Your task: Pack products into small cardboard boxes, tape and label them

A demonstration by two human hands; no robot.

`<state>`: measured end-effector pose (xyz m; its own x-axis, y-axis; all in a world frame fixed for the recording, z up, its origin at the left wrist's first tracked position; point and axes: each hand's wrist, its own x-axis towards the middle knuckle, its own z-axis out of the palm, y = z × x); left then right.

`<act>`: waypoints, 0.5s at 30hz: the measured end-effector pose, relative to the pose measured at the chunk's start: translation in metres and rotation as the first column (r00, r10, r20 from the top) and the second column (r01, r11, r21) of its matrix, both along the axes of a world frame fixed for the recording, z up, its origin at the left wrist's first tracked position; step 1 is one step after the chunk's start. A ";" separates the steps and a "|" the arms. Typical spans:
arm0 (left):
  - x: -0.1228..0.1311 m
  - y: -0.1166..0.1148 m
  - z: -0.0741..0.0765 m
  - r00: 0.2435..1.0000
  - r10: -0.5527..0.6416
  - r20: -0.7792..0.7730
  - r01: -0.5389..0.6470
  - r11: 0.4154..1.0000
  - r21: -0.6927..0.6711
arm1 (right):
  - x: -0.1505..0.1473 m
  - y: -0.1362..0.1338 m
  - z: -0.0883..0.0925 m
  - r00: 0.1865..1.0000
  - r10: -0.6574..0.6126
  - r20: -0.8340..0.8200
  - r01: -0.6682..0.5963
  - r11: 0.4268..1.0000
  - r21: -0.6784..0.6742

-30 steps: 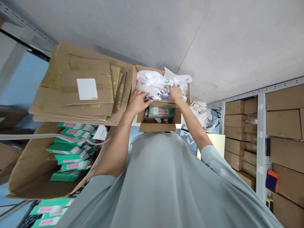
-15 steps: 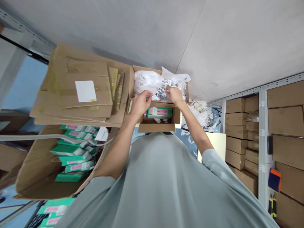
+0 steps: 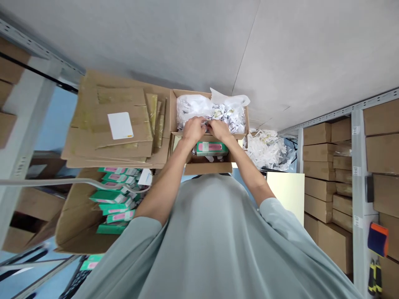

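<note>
My left hand (image 3: 193, 129) and my right hand (image 3: 218, 130) meet over the near edge of an open cardboard box (image 3: 173, 112). Their fingers are closed, and a bit of whitish crumpled paper shows between the fingertips. That box holds a white plastic bag (image 3: 193, 104) and more crumpled printed paper (image 3: 232, 118). Just below my hands stands a smaller open carton (image 3: 208, 167). In it lies a green-and-pink product box (image 3: 215, 148) with a pale label, and some paper bits around it.
Flattened cardboard sheets (image 3: 127, 99) are stacked on the left, above a large carton (image 3: 75, 224) of green-and-pink boxes (image 3: 114, 195). A white cable (image 3: 62, 181) crosses there. Shredded white paper (image 3: 264, 149) is heaped at right, near shelves of brown boxes (image 3: 318, 168).
My hands have come together; the right moved left and nearer to me out of the paper, the left slightly right. The view has shifted a little.
</note>
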<state>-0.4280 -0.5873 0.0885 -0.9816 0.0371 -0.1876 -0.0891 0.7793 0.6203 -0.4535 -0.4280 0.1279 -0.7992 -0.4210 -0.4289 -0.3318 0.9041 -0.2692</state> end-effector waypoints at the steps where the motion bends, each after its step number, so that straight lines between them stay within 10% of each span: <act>1: 0.002 -0.001 0.000 1.000 0.012 0.003 -0.012 0.999 0.047 | 0.000 0.000 -0.001 1.000 -0.006 -0.007 0.006 1.000 -0.027; 10: 0.061 -0.005 0.048 0.968 0.024 -0.248 0.079 0.915 0.396 | 0.059 0.046 0.035 0.974 -0.176 -0.145 0.099 0.898 -0.429; 15: 0.104 0.032 0.037 0.984 -0.143 -0.102 0.172 0.911 0.375 | 0.114 0.077 0.035 0.973 -0.233 -0.001 0.222 0.930 -0.292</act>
